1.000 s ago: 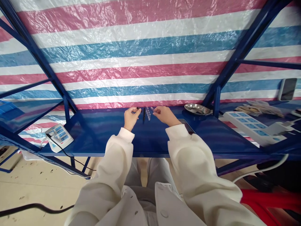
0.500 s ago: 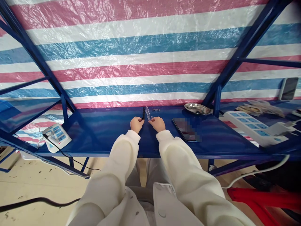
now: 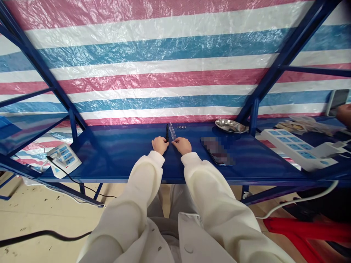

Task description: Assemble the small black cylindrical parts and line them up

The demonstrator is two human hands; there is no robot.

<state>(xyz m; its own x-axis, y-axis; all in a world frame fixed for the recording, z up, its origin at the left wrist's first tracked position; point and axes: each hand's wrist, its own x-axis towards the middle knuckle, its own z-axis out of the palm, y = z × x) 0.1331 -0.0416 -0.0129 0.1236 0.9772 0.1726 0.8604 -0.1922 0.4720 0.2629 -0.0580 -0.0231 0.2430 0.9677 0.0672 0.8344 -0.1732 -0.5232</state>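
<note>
The left hand [image 3: 160, 144] and right hand [image 3: 181, 145] are resting side by side on the blue worktop [image 3: 123, 153], fingers curled down. They are too small in the view to tell whether either grip is closed on anything, though the right seems to be pinching something tiny.

Just beyond the fingertips, a black strip [image 3: 167, 132] and a row of small clear vials [image 3: 172, 131] are standing close together. A second ago both hands were stretched out to either side of these; now they are pulling back toward the body and drawing closer to each other, so the handling is going on nearer the worktop's front.

Beyond the right hand a line of tiny dark pieces [image 3: 181, 127] is lying uncovered. Farther right, a phone [image 3: 217, 150] and a metal dish [image 3: 230, 126] are sitting; far left, a power strip [image 3: 63, 160].
</note>
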